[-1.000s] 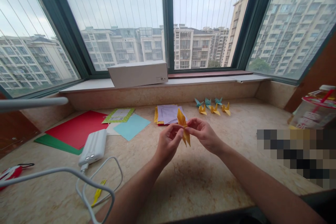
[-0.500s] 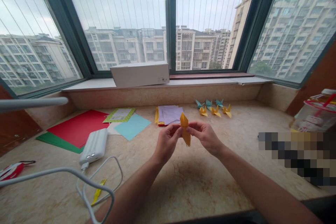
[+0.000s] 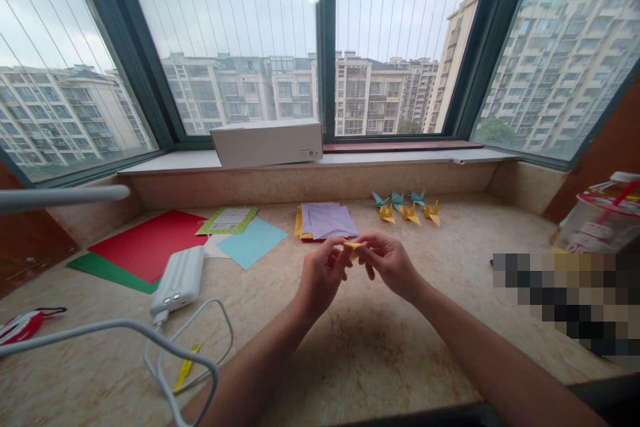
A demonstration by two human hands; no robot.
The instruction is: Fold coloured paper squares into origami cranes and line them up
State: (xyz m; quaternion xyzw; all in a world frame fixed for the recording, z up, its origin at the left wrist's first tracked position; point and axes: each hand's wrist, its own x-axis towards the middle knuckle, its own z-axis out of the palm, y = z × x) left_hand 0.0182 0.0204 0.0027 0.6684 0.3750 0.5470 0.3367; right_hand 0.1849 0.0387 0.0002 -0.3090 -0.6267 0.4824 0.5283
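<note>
We hold a folded yellow paper (image 3: 353, 247) between both hands, above the counter (image 3: 360, 347) at the middle of the view. Our left hand (image 3: 321, 278) pinches its left end, thumb and fingers closed on it. Our right hand (image 3: 393, 265) pinches the right end the same way. Only a small strip of the paper shows between the fingertips, and the rest is hidden, so we cannot tell its shape.

At twelve o'clock from the hands, near them, lies a paper stack (image 3: 329, 220) with a lilac sheet on top. At one o'clock, further back, small teal and yellow cranes (image 3: 407, 207) stand in a cluster. At ten o'clock lie a blue sheet (image 3: 251, 242) and a green-edged card (image 3: 227, 219), and beyond them a red sheet (image 3: 150, 243) overlaps a green sheet (image 3: 107, 272). At nine o'clock rests a power bank (image 3: 179, 278), its white cable (image 3: 193, 347) looping towards seven. A white box (image 3: 267, 142) sits on the sill at eleven. A cup (image 3: 597, 223) stands at three o'clock, well apart.
</note>
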